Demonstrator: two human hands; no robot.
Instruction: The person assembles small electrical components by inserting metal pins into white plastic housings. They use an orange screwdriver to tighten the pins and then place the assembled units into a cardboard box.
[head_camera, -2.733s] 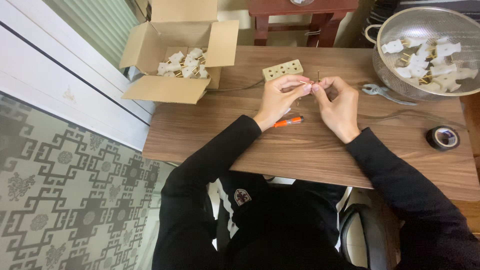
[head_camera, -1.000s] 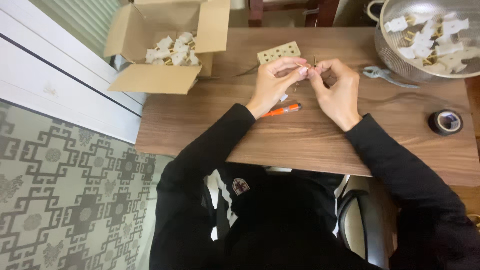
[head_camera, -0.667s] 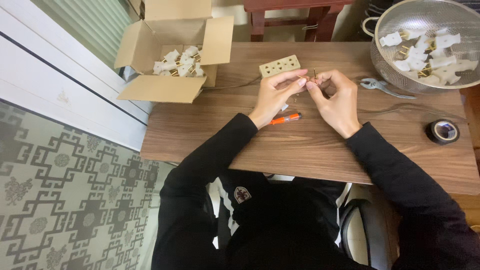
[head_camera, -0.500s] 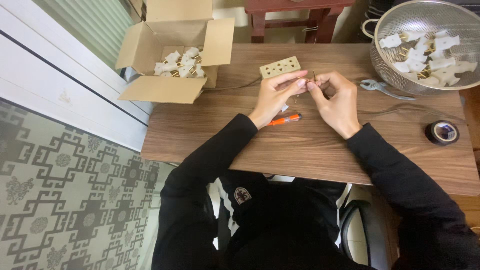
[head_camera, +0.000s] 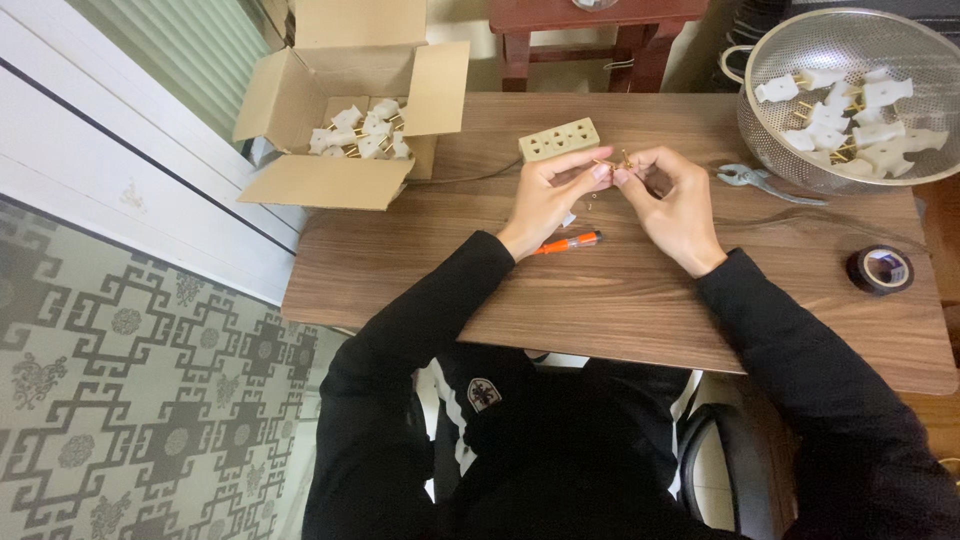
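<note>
Fingers of left hand (head_camera: 545, 195) and right hand (head_camera: 672, 205) pinching small brass part (head_camera: 612, 162), long axis too small to tell

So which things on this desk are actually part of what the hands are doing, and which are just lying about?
In use:
- left hand and right hand, pinching a small brass part between them
- beige socket block, just behind the hands

Lying about:
- orange screwdriver
- pliers
- black tape roll
- cardboard box of white plugs
- metal colander of white plugs
</note>
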